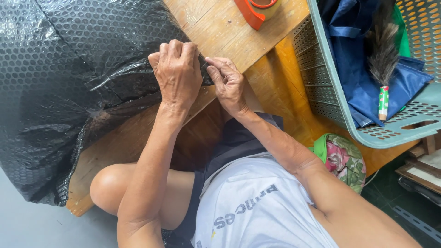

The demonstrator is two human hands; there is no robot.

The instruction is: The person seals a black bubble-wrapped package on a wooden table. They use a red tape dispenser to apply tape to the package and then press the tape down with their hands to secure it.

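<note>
Both hands meet at the near edge of a large bundle wrapped in black bubble wrap [69, 82], which lies on the wooden surface [216, 27] and spreads away to the left of the hands. The left hand [177, 73] is clenched over a gathered fold of the wrap, knuckles up, while the right hand [227, 82] pinches the same edge just beside it between thumb and fingertips. The wrap looks soft, light and crinkly, with a slick plastic sheen, so it probably slides under a loose hold and tears if pulled hard; the bunched edge seems the firmest place to grip. Beyond the right hand sits an orange tape dispenser [255, 11], and further right a green plastic basket [321, 87].
</note>
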